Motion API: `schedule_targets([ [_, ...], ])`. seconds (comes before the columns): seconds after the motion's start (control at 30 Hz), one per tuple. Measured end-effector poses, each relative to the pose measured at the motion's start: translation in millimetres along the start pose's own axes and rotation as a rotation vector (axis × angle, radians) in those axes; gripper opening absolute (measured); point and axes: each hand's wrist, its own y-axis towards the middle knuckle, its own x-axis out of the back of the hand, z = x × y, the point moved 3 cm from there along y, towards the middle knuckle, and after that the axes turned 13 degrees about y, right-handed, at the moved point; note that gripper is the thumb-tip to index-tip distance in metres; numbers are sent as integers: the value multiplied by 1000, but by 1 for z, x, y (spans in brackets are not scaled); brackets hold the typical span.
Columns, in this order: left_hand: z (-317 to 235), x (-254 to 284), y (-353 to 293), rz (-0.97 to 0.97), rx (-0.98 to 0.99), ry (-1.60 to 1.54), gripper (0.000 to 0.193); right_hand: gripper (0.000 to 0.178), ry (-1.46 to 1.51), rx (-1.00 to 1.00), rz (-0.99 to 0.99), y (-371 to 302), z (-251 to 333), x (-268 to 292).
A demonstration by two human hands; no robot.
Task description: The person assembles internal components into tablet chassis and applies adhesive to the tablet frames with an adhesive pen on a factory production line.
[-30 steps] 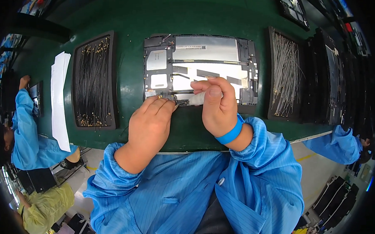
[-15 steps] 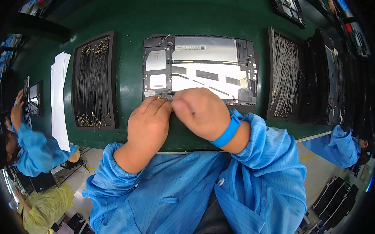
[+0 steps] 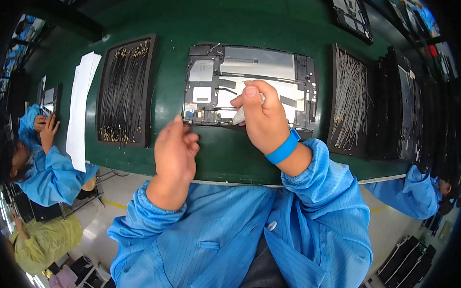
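Tablet [image 3: 260, 60] with its inside exposed is seen lying flat on the green table [image 3: 184, 22], directly ahead of the wearer and between two trays of wires. Its long side is set roughly across the view. Grey plates, white panels and dark strips are shown within its black frame, and small parts are seen along its near left edge.

A white wrapped item [image 3: 239, 117] is gripped in the right hand [image 3: 264, 117], pinched between thumb and curled fingers. Its lower end is held at the near edge of the tablet; whether contact is made there cannot be determined. A blue wristband [image 3: 283, 148] is worn on the right wrist.

The left hand [image 3: 175, 151] is placed just beside the near left corner of the tablet, with one finger pointed toward that corner and the other fingers loosely bent. Whether anything is held between its fingertips cannot be told.

Black wires [image 3: 125, 92] with gold-coloured ends are laid lengthwise in the left tray [image 3: 152, 70]. Grey wires [image 3: 351, 95] are heaped in the right tray [image 3: 332, 78]. White paper [image 3: 82, 109] is laid beyond the left tray. Dark frames [image 3: 406, 95] are stacked beyond the right tray, and a second tablet [image 3: 347, 7] is placed at the far right. At far left, another device is handled by a blue-sleeved co-worker [image 3: 54, 177].
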Motion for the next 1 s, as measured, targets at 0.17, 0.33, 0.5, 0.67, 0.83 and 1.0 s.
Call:
schedule_targets([
  [0.17,-14,0,-17,-14,-311,202,27,42,63,-54,-13,9,-1,3],
  [0.33,12,1,-40,391,134,565,39,43,165,-185,-44,11,5,3],
  [0.5,20,-4,-31,502,257,482,43,37,-171,-322,219,23,15,-5],
  [0.67,10,-6,-18,495,251,477,40,38,-615,-211,548,39,21,-17],
  [0.83,3,-7,-6,498,180,498,33,40,-867,-141,773,47,7,-36],
  [1.0,-1,-4,-4,460,119,599,37,27,-660,-326,507,55,17,-23],
])
